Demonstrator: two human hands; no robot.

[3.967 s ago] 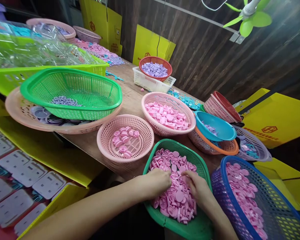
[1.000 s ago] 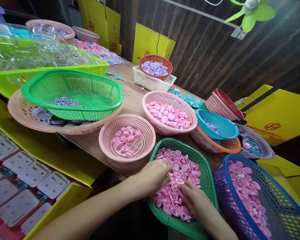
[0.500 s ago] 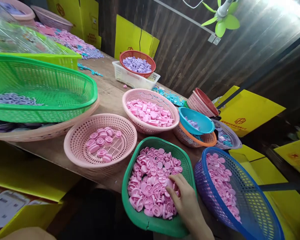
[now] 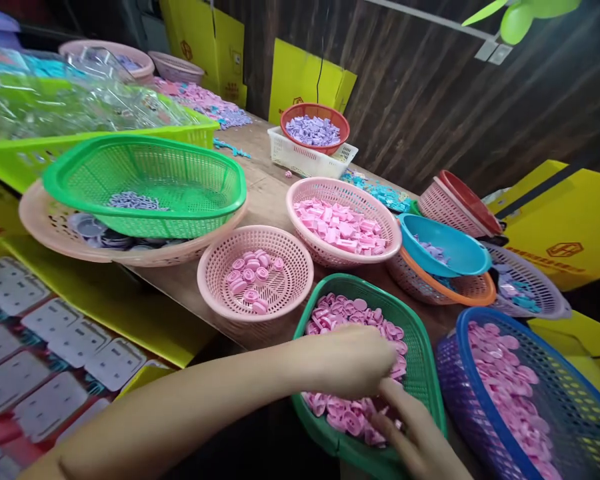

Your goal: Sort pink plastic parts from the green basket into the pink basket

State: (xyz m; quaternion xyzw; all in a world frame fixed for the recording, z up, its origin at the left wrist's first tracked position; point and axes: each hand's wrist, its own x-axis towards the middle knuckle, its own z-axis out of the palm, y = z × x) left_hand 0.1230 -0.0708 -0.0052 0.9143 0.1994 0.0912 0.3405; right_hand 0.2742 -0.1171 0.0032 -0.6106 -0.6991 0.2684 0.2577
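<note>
Pink round pieces point(image 4: 347, 421): heaped in dark-green basket point(image 4: 423, 363) | left hand point(image 4: 363, 360): over the heap, fingertips hidden, grip can't be told | right hand point(image 4: 416, 430): close beside left, over same pieces, grip unclear too

A dark wall point(image 4: 405, 93) with streaked wood grain fills the background, its grain running slantwise. A pale strip point(image 4: 430, 19) crosses it towards two white wall plates point(image 4: 493, 52), and a lime-green fan point(image 4: 523, 20) is cut off by the top edge. Below, a brown counter point(image 4: 265, 190) stretches back towards a yellow carton point(image 4: 305, 80) near the wall. A thin black cord point(image 4: 321, 75) hangs before that carton. At right, a dark bar point(image 4: 540, 192) slants across another yellow box point(image 4: 575, 230).
</note>
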